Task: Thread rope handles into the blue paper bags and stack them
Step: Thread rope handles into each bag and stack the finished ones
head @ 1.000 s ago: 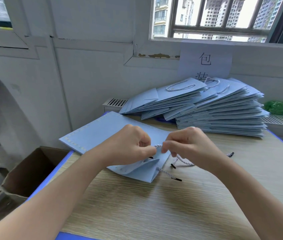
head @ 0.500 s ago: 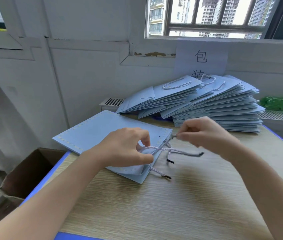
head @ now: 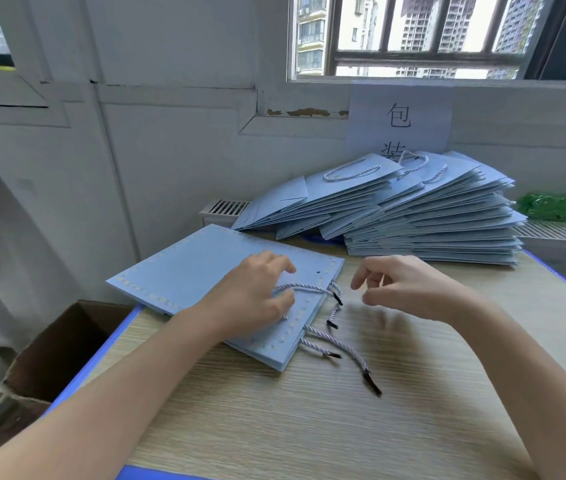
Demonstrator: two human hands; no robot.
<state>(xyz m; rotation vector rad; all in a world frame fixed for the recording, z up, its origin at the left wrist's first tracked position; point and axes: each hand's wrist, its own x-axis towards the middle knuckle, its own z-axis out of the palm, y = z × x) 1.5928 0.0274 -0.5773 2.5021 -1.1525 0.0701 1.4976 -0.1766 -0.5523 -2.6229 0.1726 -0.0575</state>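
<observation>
A flat blue paper bag [head: 188, 271] lies on the wooden table, its open end toward the right. My left hand [head: 253, 292] rests on it near that end, fingers spread over the paper. A white twisted rope [head: 304, 289] with black tips runs across the bag's top edge beside my thumb. More rope ends [head: 340, 348] trail from under the bag onto the table. My right hand [head: 402, 289] hovers just right of the bag, fingers loosely curled, holding nothing. A tall stack of finished blue bags [head: 413, 216] with rope handles sits at the back.
The table [head: 309, 427] has a blue edge; an open cardboard box [head: 63, 348] stands on the floor to its left. A green plastic packet [head: 562, 207] lies on the radiator ledge at far right. A paper sign [head: 399, 119] hangs on the wall below the window.
My right hand has let go of the rope and drawn slightly back to the right. The rope now lies across the bag's edge. My left hand has flattened onto the bag.
</observation>
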